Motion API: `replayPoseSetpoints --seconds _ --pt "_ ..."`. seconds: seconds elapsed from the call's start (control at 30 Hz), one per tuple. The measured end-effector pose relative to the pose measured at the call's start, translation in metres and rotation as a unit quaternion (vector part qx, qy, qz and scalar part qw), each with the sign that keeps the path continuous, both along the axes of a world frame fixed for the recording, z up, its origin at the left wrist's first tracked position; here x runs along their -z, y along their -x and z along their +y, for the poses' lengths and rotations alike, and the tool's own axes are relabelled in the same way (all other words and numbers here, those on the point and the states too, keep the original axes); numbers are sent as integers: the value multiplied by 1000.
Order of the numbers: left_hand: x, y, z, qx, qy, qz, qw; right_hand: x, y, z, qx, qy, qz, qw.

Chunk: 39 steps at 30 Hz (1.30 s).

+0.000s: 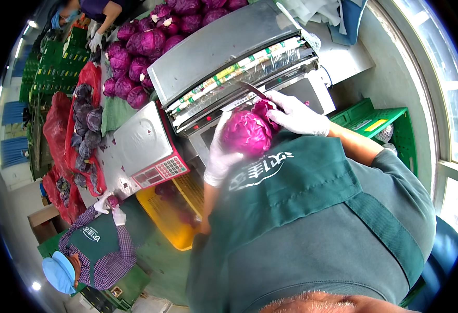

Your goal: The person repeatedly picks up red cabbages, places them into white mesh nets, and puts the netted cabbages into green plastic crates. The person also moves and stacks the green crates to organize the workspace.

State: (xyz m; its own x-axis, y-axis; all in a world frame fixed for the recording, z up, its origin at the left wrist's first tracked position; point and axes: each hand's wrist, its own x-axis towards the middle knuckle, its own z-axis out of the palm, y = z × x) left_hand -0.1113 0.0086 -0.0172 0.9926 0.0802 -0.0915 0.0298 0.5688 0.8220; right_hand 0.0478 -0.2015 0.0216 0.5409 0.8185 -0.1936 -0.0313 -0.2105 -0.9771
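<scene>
A red cabbage (247, 134) rests in my left hand (222, 158), held close to my apron, with gloved fingers and thumb around its side. My right hand (297, 113), also in a white glove, grips a knife (251, 89); its curved blade points away to the upper left and the handle is hidden by the glove. Beneath that hand, a loosened outer leaf (266, 111) stands off the cabbage, apparently pinched by the fingers. Just past both hands is a film wrapping machine (229, 51) with a roll of printed film (229, 72).
To the left stands a digital scale (144, 139), above a yellow crate (166, 225) holding dark leaves. Many red cabbages (146, 43) are piled behind it, with red net bags (58, 125) farther left. A co-worker (96, 242) handles a cabbage; another person (100, 15) is beyond. A green crate (401, 133) stands right.
</scene>
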Motion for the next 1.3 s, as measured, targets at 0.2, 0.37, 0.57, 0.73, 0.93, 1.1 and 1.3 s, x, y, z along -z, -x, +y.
replayPoseSetpoints --seconds 0.2,0.37,0.57,0.73,0.93,1.1,1.3 --pt "1 -2 -12 -96 63 -3 993 -10 3 4 -41 13 -51 998" --pt "17 5 -6 -149 59 -38 986 -20 5 18 -61 38 -55 996" --pt "9 16 -3 -175 -73 -39 981 -4 19 34 14 77 -204 976" --pt "37 33 18 -175 126 -50 975 -9 22 46 43 -40 0 998" --pt "50 60 34 -96 484 -79 866 -26 11 68 101 -105 123 982" --pt "68 89 48 -86 562 -149 809 -24 -33 83 242 -140 41 959" --pt "73 119 51 -147 540 -183 809 -47 -42 128 271 -238 -73 930"
